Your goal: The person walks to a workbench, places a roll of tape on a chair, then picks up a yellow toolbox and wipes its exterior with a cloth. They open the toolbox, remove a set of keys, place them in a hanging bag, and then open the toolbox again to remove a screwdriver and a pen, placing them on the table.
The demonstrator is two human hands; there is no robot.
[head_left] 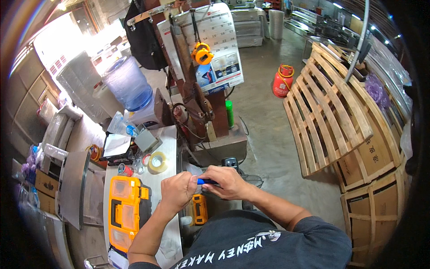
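Both hands meet low centre: left hand and right hand touching, a blue-handled tool between them. Left of the left hand, on the white worktop, lies the yellow plastic toolbox; beyond it the roll of clear tape. Below the hands, a yellow-and-black power tool. Behind the worktop stands the blue water jug. Far right, wooden pallets lean on crates; the red gas cylinder sits on the floor behind them.
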